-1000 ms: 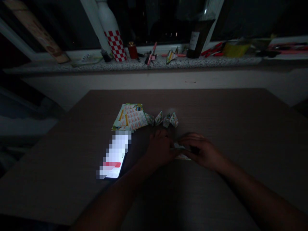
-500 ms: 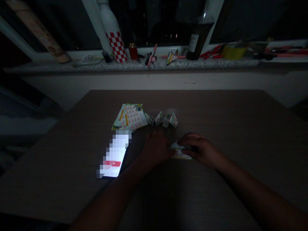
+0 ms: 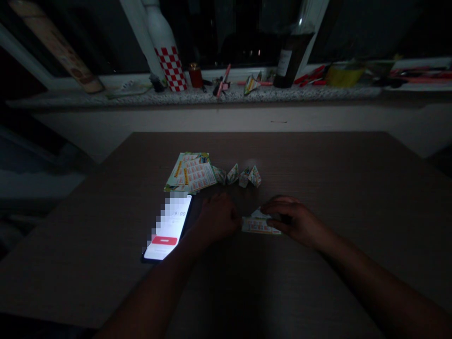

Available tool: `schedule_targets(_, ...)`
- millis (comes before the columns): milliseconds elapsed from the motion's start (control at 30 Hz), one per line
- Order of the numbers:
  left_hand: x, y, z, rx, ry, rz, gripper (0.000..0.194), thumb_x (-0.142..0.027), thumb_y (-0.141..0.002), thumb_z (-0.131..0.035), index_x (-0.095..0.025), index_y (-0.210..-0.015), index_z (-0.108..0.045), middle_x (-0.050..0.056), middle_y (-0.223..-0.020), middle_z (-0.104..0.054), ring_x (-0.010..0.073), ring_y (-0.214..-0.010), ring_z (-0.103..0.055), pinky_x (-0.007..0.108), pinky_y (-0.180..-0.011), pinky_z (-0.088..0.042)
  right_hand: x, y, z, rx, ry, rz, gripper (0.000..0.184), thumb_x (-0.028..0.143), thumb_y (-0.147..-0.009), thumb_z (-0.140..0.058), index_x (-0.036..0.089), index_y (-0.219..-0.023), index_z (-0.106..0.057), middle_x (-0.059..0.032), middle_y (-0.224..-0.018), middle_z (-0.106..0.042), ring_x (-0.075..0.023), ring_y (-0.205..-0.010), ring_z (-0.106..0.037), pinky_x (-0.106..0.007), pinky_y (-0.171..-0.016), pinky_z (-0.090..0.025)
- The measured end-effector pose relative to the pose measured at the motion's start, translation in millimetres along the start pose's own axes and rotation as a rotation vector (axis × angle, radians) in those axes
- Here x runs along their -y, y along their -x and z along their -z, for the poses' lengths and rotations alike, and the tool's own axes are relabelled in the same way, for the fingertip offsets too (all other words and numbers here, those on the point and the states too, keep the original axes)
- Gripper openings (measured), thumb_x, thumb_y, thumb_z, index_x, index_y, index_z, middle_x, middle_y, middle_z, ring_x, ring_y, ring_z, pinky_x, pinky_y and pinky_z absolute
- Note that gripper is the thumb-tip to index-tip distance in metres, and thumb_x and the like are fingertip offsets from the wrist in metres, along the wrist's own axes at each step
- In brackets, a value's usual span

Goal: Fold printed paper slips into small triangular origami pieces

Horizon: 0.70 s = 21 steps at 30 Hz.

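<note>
A small printed paper (image 3: 257, 225), partly folded, lies flat on the brown table (image 3: 318, 160) between my hands. My right hand (image 3: 294, 221) covers its right end, fingers curled and pressed onto it. My left hand (image 3: 217, 219) rests on the table just left of the paper, fingers curled in, its knuckles near the paper's left edge; nothing shows in it. The room is very dark, so fine finger detail is hard to read.
A lit phone (image 3: 168, 230) lies left of my left hand. Beyond it is a stack of printed sheets (image 3: 192, 172), with several small folded paper pieces (image 3: 242, 175) in a row beside it. The windowsill (image 3: 212, 94) holds a checkered bottle (image 3: 168, 56), a dark bottle (image 3: 289, 56) and clutter.
My left hand has slid left off the paper, uncovering its left half. My right hand stays on the right end. The paper now lies flatter and longer on the table.
</note>
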<state>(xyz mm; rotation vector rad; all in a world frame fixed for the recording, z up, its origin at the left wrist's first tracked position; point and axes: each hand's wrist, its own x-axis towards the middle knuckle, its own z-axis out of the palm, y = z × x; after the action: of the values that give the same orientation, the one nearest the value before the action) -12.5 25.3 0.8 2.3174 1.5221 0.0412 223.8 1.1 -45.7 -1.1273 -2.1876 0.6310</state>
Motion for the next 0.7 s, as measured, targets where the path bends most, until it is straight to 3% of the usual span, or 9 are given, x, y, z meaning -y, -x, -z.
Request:
schedule_targets(200, 3.2, 0.8, -2.3, -0.034, 0.048, -0.039, 0.01, -0.027, -0.071, -0.063, -0.021, -0.076, -0.069, 0.005, -0.092, -0.061, 0.0251, -0.096, -0.055, 0.041, -0.084, -0.04, -2.2, 0.0, 0.4, 0.009, 0.017, -0.005, 0.031, 0.021, -0.078, -0.069, 0.026, -0.109, -0.065, -0.0066, -0.106, -0.069, -0.024, -0.104, -0.06, -0.045, -0.093, -0.045)
schedule_targets(400, -7.0, 4.3, -14.5, -0.133, 0.121, -0.13, 0.019, -0.029, -0.075, -0.062, -0.019, -0.091, -0.065, 0.006, -0.098, -0.059, 0.0235, -0.098, -0.053, 0.037, -0.086, -0.041, 2.6, -0.3, 2.2, -0.037, 0.058, -0.031, 0.048, 0.02, -0.076, -0.069, 0.024, -0.122, -0.056, -0.0084, -0.118, -0.064, -0.0259, -0.11, -0.057, -0.046, -0.096, -0.043)
schedule_targets(700, -17.2, 4.4, -25.0, -0.152, 0.159, -0.154, 0.025, -0.031, -0.075, -0.068, -0.02, -0.097, -0.063, 0.005, -0.105, -0.057, 0.0247, -0.106, -0.05, 0.039, -0.091, -0.038, 4.7, 2.5, 1.0, 0.012, 0.191, -0.029, 0.045, 0.033, -0.078, -0.068, 0.023, -0.121, -0.058, -0.0116, -0.129, -0.055, -0.0302, -0.119, -0.049, -0.051, -0.098, -0.038)
